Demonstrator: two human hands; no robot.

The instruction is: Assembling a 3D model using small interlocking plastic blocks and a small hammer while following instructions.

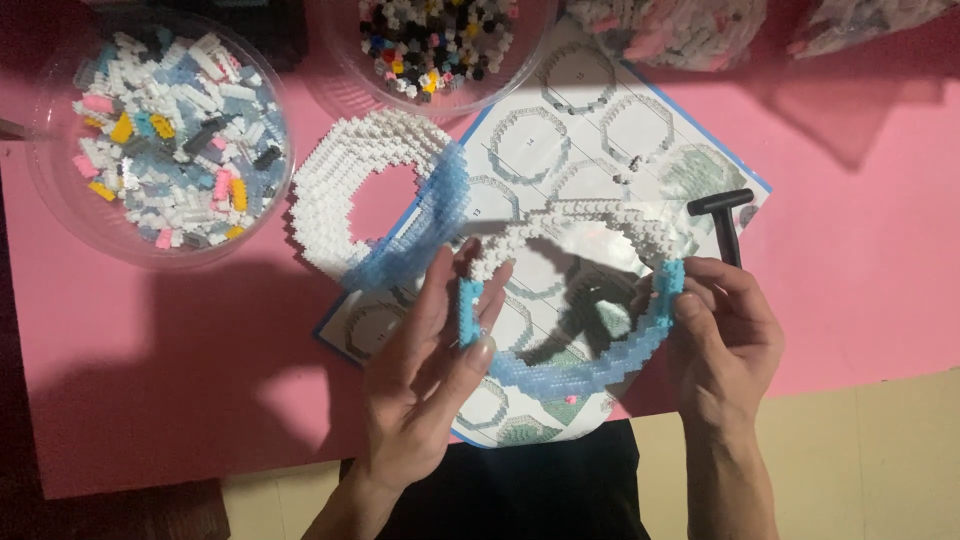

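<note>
At centre frame, above the pink table (150,400), both hands hold a thin ring of small building bricks (575,290), white on top and blue below. Left hand (425,370) pinches its left edge between thumb and fingers; right hand (725,335) grips its right edge. Beneath lies an instruction sheet (600,130). Left of it rests a thicker brick ring (375,200), with a black tool (722,220) at right and a bowl of mixed bricks (165,135) at upper left.

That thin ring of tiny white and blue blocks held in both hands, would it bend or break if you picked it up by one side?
The ring is probably fragile: it is a thin band of many tiny blocks, so one-sided lifting could snap it. The left hand and right hand support opposite sides, which suggests it sags or flexes. It looks light, being a hollow loop.
</note>
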